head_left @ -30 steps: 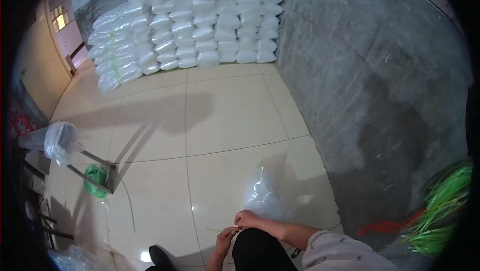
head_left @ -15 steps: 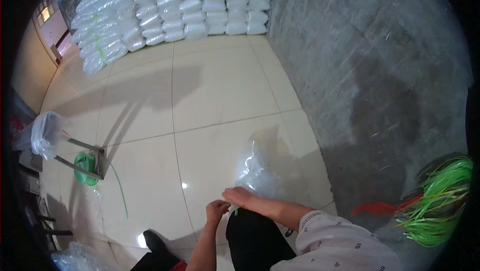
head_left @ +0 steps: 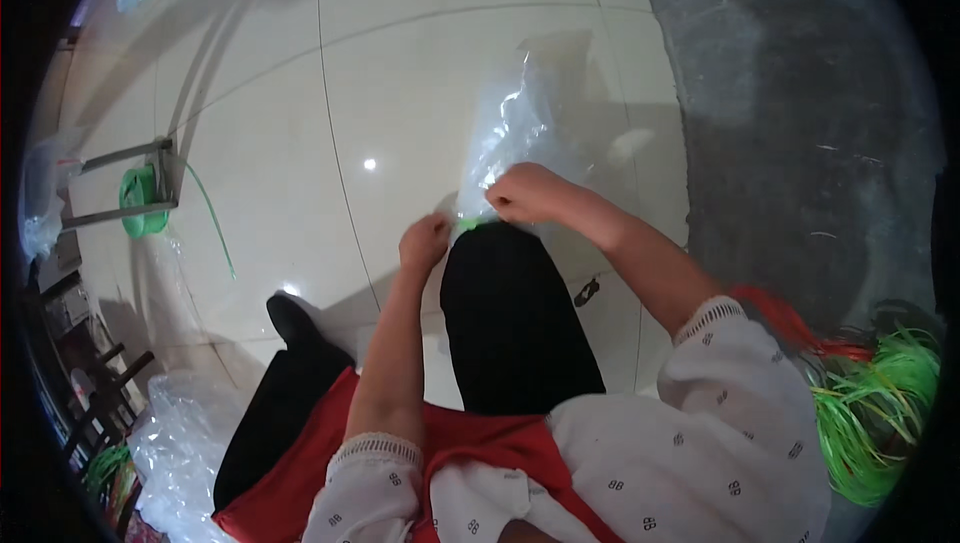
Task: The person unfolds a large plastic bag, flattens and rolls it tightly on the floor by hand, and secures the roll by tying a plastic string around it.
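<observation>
A clear plastic bag [head_left: 535, 113] lies on the pale tiled floor just beyond my knee, its neck gathered at my hands. My right hand [head_left: 528, 193] is closed on the bag's bunched neck. My left hand [head_left: 426, 240] is closed a little lower and to the left, pinching a thin green tie [head_left: 468, 225] that runs between the two hands. My black trouser leg [head_left: 510, 323] sits right under both hands. The contents of the bag cannot be made out.
A bundle of green and red strips [head_left: 870, 393] lies at the right. At the left stand a metal frame with a green spool [head_left: 140, 198] and a trailing green strand. Crumpled clear plastic [head_left: 185, 433] lies at lower left. A rough grey wall [head_left: 800, 93] rises on the right.
The view has tipped downward, so the stacked white sacks have left the frame. Both hands have stayed together at my knee, and the bag's neck is now gripped by the right hand.
</observation>
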Available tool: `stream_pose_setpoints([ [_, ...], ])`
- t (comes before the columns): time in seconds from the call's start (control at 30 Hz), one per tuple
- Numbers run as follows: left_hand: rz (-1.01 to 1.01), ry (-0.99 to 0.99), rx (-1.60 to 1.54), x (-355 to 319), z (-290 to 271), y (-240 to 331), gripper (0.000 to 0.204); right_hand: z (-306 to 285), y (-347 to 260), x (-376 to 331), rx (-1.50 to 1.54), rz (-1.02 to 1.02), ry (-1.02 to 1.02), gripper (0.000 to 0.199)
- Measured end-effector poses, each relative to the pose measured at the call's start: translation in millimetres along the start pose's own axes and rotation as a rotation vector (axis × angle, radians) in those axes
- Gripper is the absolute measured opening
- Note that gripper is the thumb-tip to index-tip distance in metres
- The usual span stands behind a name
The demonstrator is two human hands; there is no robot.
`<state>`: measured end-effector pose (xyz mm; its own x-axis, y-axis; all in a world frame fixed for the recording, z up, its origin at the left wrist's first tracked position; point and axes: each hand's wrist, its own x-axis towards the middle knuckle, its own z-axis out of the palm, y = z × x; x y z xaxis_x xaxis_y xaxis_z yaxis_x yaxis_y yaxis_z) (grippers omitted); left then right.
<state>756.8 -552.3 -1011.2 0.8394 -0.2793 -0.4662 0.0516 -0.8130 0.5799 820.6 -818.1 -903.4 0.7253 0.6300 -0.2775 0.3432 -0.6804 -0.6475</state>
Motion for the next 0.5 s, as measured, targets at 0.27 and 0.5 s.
stream_pose_setpoints([
  [0.27,-0.068,-0.13,-0.503,-24,-5,23,0.047,38,34,-198,0.396,0.63,0.407,0.023],
  [0.5,-0.121,-0.083,-0.563,-62,4,-51,0.066,170,-48,-156,1.073,0.861,0.268,0.056],
])
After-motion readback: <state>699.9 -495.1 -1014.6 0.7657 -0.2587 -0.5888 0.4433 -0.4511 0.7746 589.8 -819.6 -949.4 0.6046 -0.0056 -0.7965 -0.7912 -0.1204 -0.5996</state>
